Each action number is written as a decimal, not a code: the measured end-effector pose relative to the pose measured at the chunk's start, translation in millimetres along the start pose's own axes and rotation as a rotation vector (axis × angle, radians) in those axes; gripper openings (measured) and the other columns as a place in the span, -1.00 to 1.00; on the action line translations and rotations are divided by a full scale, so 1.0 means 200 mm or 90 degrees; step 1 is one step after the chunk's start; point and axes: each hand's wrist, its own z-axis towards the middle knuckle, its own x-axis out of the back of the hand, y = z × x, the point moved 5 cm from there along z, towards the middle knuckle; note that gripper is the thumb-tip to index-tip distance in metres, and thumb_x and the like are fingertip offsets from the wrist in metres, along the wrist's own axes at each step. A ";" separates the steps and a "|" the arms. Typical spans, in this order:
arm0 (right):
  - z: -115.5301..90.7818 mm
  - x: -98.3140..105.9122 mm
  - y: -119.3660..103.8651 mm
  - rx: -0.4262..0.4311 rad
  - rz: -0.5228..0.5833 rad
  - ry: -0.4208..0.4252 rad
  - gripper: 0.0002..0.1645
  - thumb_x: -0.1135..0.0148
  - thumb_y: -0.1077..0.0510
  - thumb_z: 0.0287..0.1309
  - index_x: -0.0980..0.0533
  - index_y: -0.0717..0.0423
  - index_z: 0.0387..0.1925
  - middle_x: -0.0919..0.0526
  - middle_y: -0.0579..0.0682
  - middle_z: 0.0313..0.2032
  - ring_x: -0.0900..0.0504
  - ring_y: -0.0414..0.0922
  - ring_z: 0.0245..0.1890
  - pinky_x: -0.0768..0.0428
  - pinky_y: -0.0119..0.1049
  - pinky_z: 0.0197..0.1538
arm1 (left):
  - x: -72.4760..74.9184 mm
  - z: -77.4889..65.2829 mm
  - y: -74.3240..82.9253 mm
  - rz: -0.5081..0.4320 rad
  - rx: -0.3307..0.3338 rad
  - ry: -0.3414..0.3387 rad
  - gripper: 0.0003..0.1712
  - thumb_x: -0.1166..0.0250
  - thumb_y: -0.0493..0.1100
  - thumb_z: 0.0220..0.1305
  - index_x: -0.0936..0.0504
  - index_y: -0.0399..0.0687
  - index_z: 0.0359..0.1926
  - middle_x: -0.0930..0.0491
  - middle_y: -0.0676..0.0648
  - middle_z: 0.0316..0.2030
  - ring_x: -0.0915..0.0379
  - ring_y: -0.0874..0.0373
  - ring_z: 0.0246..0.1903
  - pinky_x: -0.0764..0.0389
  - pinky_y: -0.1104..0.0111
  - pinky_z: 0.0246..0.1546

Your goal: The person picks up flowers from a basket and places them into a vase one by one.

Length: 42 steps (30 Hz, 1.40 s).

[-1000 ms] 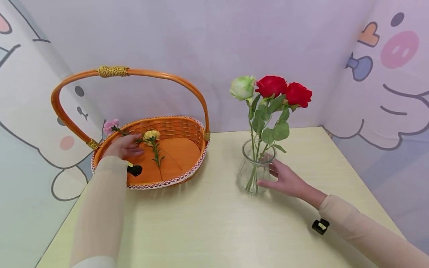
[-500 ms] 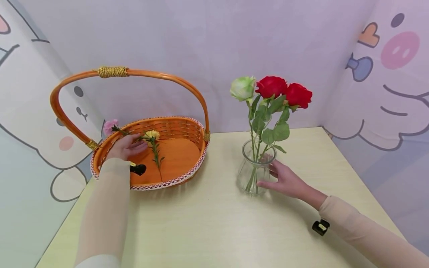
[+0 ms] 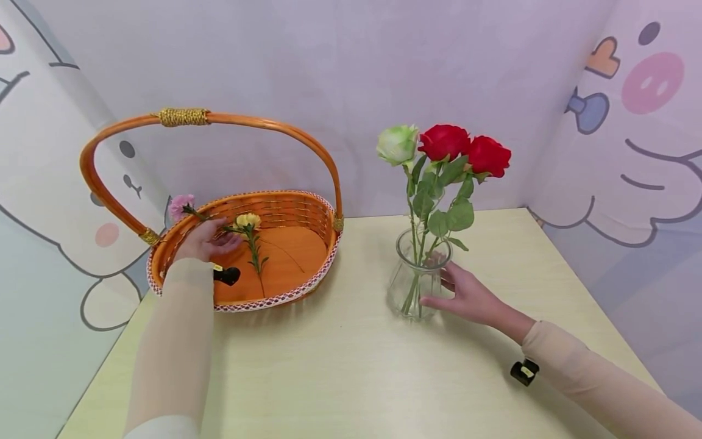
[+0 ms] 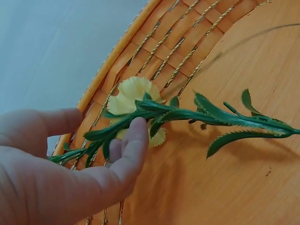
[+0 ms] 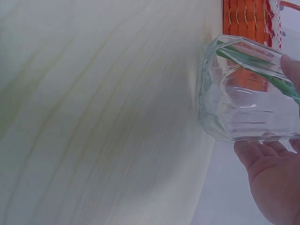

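My left hand (image 3: 204, 241) is inside the orange woven basket (image 3: 301, 244), among flower stems. The left wrist view shows its thumb and fingers apart, with a leafy green stem (image 4: 187, 115) running between them and one fingertip right at it. A yellow carnation (image 3: 248, 221) lies on the basket floor beside the fingertips. Past the hand, a pink carnation (image 3: 181, 207) rests over the left rim. My right hand (image 3: 466, 292) holds the side of a clear glass vase (image 3: 404, 283), thumb in front and fingers behind. Standing in the vase are two red roses (image 3: 443, 141) and a pale green rose (image 3: 397, 144).
The tall basket handle (image 3: 258, 123) arches over the left hand. Basket and vase stand apart on a pale wooden table (image 3: 340, 378). A cartoon-printed cloth wall (image 3: 351, 79) encloses the back and sides.
My left hand has shifted slightly right inside the basket, closer to the yellow carnation, then nearly stopped. The right hand and the vase have not moved.
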 end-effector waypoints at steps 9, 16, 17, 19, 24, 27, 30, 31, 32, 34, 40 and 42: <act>-0.01 0.00 0.00 -0.003 0.002 -0.003 0.06 -0.56 -0.01 0.10 -0.16 0.03 0.50 -0.29 0.19 0.44 -0.33 0.25 0.39 -0.44 0.00 0.29 | 0.00 0.03 -0.03 0.050 -0.002 -0.011 -0.54 -0.13 0.00 0.53 -0.27 0.27 0.36 -0.32 -0.01 0.08 -0.35 0.12 0.13 -0.39 0.26 0.35; 0.00 -0.02 0.01 0.007 0.007 -0.007 0.08 -0.55 -0.02 0.11 -0.15 0.07 0.51 -0.33 0.16 0.41 -0.38 0.19 0.38 -0.43 0.00 0.32 | 0.03 0.02 -0.04 0.009 -0.009 0.000 -0.81 -0.07 -0.08 0.57 -0.50 0.04 0.09 -0.64 -0.12 -0.26 -0.56 0.10 -0.03 -0.46 0.24 0.30; 0.00 -0.02 0.00 0.008 0.006 -0.006 0.08 -0.56 -0.02 0.11 -0.15 0.07 0.51 -0.33 0.16 0.41 -0.39 0.19 0.37 -0.43 0.01 0.32 | 0.03 0.02 -0.03 0.010 -0.012 -0.006 -0.81 -0.05 -0.09 0.58 -0.49 0.03 0.09 -0.65 -0.14 -0.28 -0.59 0.09 -0.06 -0.46 0.24 0.29; 0.00 -0.02 0.00 0.009 0.005 -0.005 0.08 -0.56 -0.02 0.10 -0.15 0.06 0.52 -0.33 0.15 0.41 -0.39 0.18 0.37 -0.43 0.02 0.32 | 0.03 0.01 -0.03 0.004 -0.014 -0.018 -0.79 -0.03 -0.11 0.59 -0.48 0.02 0.12 -0.66 -0.17 -0.30 -0.64 0.05 -0.11 -0.45 0.22 0.30; 0.01 -0.02 -0.01 0.006 0.003 -0.006 0.06 -0.56 -0.02 0.09 -0.17 0.04 0.49 -0.32 0.18 0.42 -0.38 0.21 0.37 -0.44 0.04 0.31 | -0.01 0.01 -0.01 -0.011 -0.033 -0.047 -0.67 -0.03 -0.16 0.58 -0.42 0.04 0.28 -0.66 -0.21 -0.23 -0.65 0.00 -0.02 -0.39 0.21 0.32; 0.01 -0.01 -0.02 0.005 0.001 -0.005 0.07 -0.56 -0.02 0.09 -0.16 0.06 0.50 -0.29 0.20 0.44 -0.35 0.25 0.38 -0.44 0.03 0.30 | -0.04 0.00 0.00 -0.033 -0.055 -0.065 -0.69 -0.06 -0.18 0.57 -0.44 0.01 0.25 -0.62 -0.19 -0.13 -0.56 0.03 0.13 -0.38 0.22 0.32; 0.00 0.00 -0.02 0.003 0.000 -0.005 0.08 -0.56 -0.02 0.09 -0.16 0.08 0.50 -0.27 0.22 0.44 -0.33 0.29 0.38 -0.44 0.01 0.29 | -0.07 -0.02 0.01 -0.051 -0.083 -0.085 -0.76 -0.08 -0.19 0.55 -0.46 -0.04 0.16 -0.56 -0.17 -0.06 -0.49 0.06 0.21 -0.34 0.23 0.35; 0.00 0.00 -0.02 0.001 0.001 -0.004 0.08 -0.56 -0.02 0.09 -0.16 0.08 0.50 -0.27 0.21 0.44 -0.33 0.29 0.38 -0.44 0.01 0.29 | -0.08 -0.03 0.02 -0.056 -0.092 -0.092 -0.78 -0.09 -0.19 0.55 -0.47 -0.05 0.13 -0.55 -0.16 -0.04 -0.49 0.06 0.22 -0.33 0.23 0.35; 0.00 0.00 -0.01 0.001 0.001 -0.005 0.07 -0.56 -0.02 0.09 -0.16 0.08 0.50 -0.28 0.21 0.44 -0.33 0.29 0.38 -0.44 0.00 0.29 | -0.09 -0.04 0.03 -0.056 -0.102 -0.098 -0.80 -0.10 -0.19 0.54 -0.49 -0.06 0.11 -0.56 -0.16 -0.05 -0.50 0.06 0.20 -0.34 0.24 0.34; 0.00 0.00 -0.01 0.001 0.001 -0.005 0.07 -0.56 -0.02 0.10 -0.16 0.07 0.50 -0.28 0.21 0.44 -0.33 0.30 0.38 -0.44 0.00 0.29 | -0.10 -0.06 0.04 -0.051 -0.119 -0.108 -0.81 -0.10 -0.19 0.54 -0.50 -0.07 0.08 -0.57 -0.16 -0.08 -0.53 0.05 0.16 -0.36 0.24 0.33; 0.00 0.01 -0.01 0.000 0.000 -0.002 0.07 -0.56 -0.02 0.09 -0.15 0.05 0.50 -0.30 0.22 0.42 -0.34 0.31 0.37 -0.46 0.04 0.28 | -0.13 -0.11 0.07 -0.066 -0.133 -0.143 -0.84 -0.11 -0.19 0.54 -0.53 -0.10 0.03 -0.60 -0.19 -0.16 -0.63 -0.01 -0.05 -0.36 0.24 0.34; 0.00 0.01 -0.01 -0.003 0.001 -0.003 0.07 -0.57 -0.03 0.09 -0.16 0.05 0.49 -0.30 0.22 0.42 -0.34 0.30 0.37 -0.46 0.04 0.28 | -0.14 -0.12 0.08 -0.073 -0.130 -0.152 -0.85 -0.12 -0.19 0.53 -0.55 -0.11 0.00 -0.60 -0.20 -0.16 -0.64 -0.02 -0.09 -0.36 0.25 0.34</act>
